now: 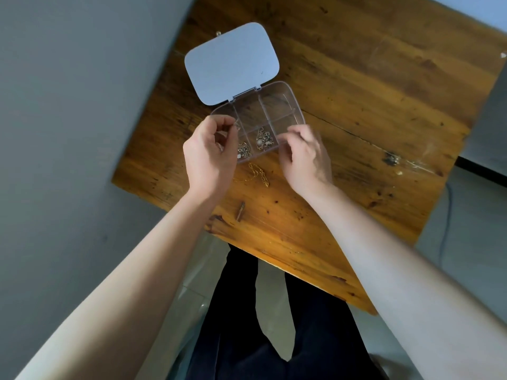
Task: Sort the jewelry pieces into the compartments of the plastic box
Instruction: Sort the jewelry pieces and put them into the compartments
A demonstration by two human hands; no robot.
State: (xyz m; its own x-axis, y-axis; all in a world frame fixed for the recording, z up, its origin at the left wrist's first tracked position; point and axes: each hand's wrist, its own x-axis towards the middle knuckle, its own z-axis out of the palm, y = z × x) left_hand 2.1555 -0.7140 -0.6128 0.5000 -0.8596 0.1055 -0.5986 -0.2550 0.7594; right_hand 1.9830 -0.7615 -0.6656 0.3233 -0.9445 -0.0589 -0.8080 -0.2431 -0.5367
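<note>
Left hand (210,154) hiding plastic box (285,104) corner, pinched item indistinct

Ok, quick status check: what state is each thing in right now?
Box: open, on the table.
Lid: swung back, lying flat.
Near compartments: silver pieces inside.
Far compartments: look empty.
Gold chain: loose on the table, not yet sorted.
Left hand: fingers pinched over the box's left end; what it holds is unclear.
Right hand: fingers curled at the box's near right corner.
</note>
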